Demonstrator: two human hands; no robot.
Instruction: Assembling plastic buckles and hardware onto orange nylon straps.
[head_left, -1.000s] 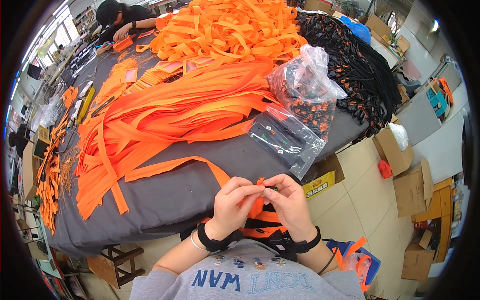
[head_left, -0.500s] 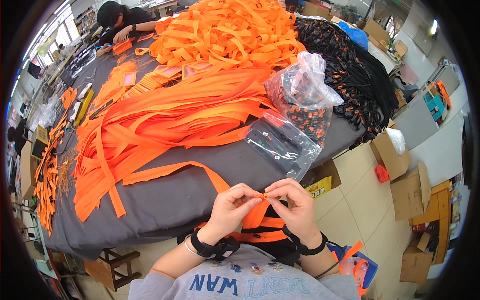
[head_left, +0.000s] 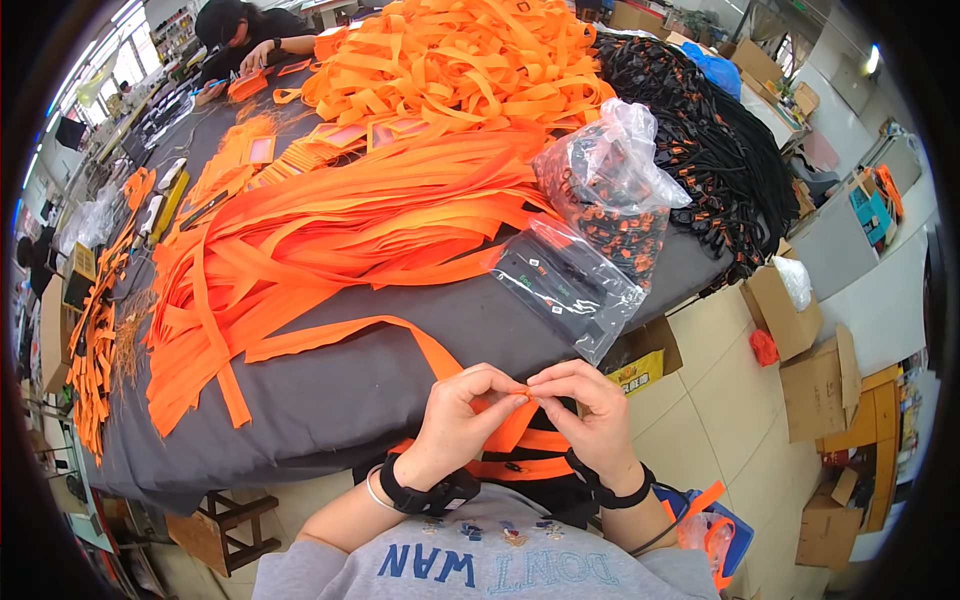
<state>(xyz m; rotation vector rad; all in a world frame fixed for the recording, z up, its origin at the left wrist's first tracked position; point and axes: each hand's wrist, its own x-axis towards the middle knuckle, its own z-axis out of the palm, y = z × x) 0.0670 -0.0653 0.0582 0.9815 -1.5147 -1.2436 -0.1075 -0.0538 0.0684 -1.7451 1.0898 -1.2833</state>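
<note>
The work in hand looked unfinished: a small orange piece [head_left: 526, 395], mostly covered by fingers, was held up between both hands at lower centre of the frame and had not been set down. A flat, bright orange fabric strap [head_left: 430, 348] ran from the table edge towards the hands; whether the piece was its end could not be told. Much seemed left to handle, since a thick bundle of long, flat orange fabric strips [head_left: 340, 225] lay loose across the middle left, with no fittings visible on it. A heap of looped orange webbing [head_left: 450, 65] filled the top centre, and a pile of black cords with small orange parts [head_left: 715, 150] lay at upper right; whether either was finished could not be judged.

The left hand [head_left: 455, 415] had thumb and forefinger closed on the piece from the left, its other fingers curled. The right hand [head_left: 597, 415] met it from the right, thumb and forefinger likewise pinched together on the piece, so the fingertips of both hands nearly touched.

Right of centre, a clear plastic bag of small orange and black parts [head_left: 612, 205] stood beside a flat transparent packet with dark contents [head_left: 568, 290], both on the table covered in dark grey cloth [head_left: 330, 395].
</note>
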